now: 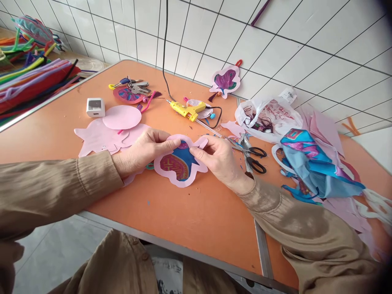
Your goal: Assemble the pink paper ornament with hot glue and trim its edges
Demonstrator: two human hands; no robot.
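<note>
Between both hands is a pink paper cutout [182, 182] with a wavy edge, framing blue, patterned fabric. My left hand [143, 149] pinches its upper left edge, thumb on top. On its upper right, my right hand [219, 157] grips a narrow pink tab of the paper between thumb and fingers. The cutout is held just over the orange table [183, 228]. Pink paper shapes [92, 136] lie beyond my left hand, with a pink oval [122, 117] on top. Scissors [252, 153] with black handles rest to the right of my right hand.
A yellow hot glue gun [186, 109] with a black cord lies ahead. Keys [139, 87] and a white charger [95, 107] are at left. One finished-looking fabric ornament [226, 81] leans on the tiled wall. A plastic bag [275, 116] and blue fabric [324, 171] fill the right side.
</note>
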